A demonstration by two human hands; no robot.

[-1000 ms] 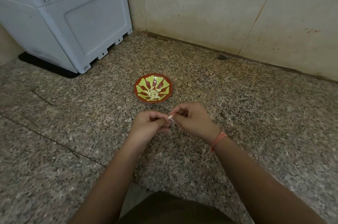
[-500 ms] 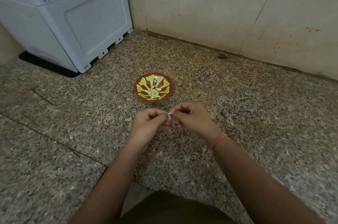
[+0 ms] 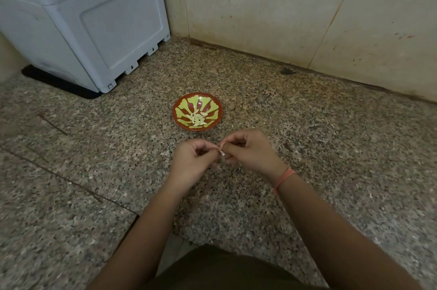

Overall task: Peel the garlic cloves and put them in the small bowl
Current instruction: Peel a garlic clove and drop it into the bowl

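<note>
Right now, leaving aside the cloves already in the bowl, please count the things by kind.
Hands: 2, left hand and right hand
Bowls: 1, the small bowl
Cloves in hand: 1, the garlic clove pinched between both hands
Bands: 1, the wristband on the right wrist
Boxes: 1, the grey box
Total: 6

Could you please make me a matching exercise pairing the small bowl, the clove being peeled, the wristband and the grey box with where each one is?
1. small bowl
2. garlic clove
3. wristband
4. grey box

A. pinched between left hand and right hand
B. far left, by the wall
C. worn just behind the right hand
D. on the stone surface, holding peeled cloves

Pairs: 1-D, 2-A, 3-C, 4-B
</note>
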